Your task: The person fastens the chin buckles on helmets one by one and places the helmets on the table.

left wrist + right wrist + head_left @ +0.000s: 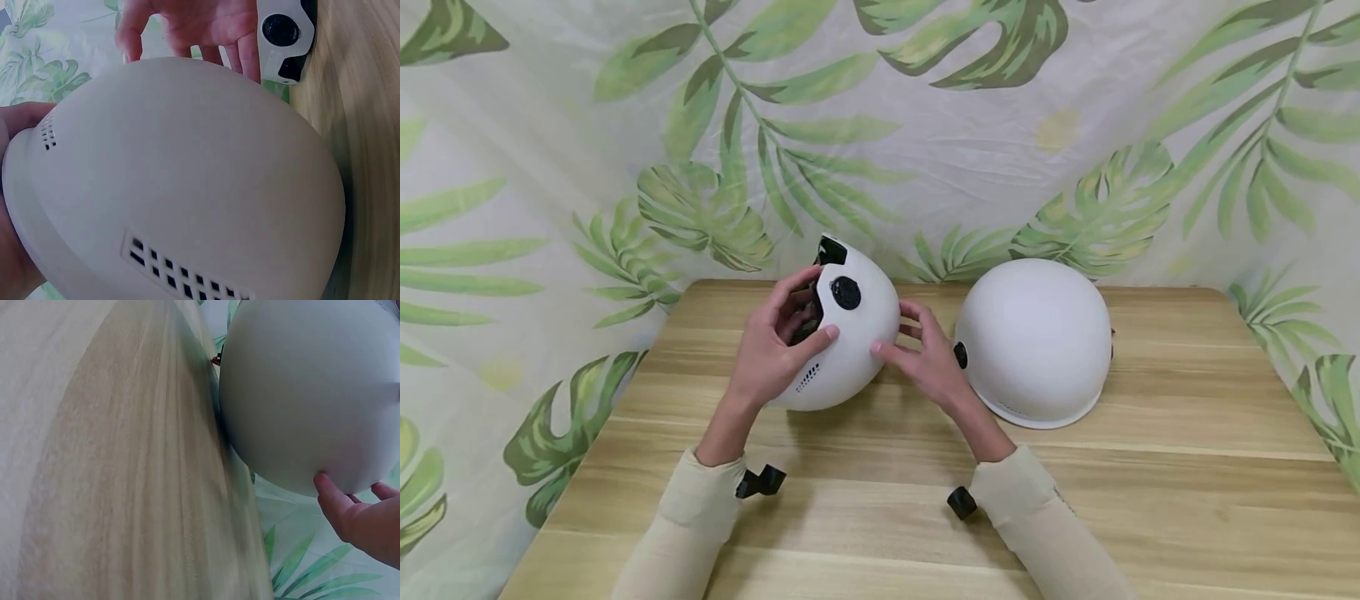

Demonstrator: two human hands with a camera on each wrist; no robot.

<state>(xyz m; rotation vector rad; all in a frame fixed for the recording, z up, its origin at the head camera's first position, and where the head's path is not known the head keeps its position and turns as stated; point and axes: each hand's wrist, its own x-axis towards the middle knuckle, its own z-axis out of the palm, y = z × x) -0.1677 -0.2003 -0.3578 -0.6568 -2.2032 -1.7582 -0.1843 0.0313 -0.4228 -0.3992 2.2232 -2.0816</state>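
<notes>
A white helmet (857, 350) is tipped on its side over the table, its opening turned left and its crown right. Whether it touches the wood is hard to tell. My left hand (771, 346) grips its rim, the fingers inside and the thumb on the outer shell beside a round black part (846, 292). Against the crown, my right hand (928, 358) touches with thumb and fingertips, its palm facing the shell in the left wrist view. Vent holes (181, 275) run along the shell. Most of the inside of the helmet is hidden.
A second white helmet (1037, 342) sits crown up just right of my right hand. The wooden table (865, 517) ends at a leaf-patterned cloth (955, 142) behind. Small black devices (961, 502) stick out at both wrists.
</notes>
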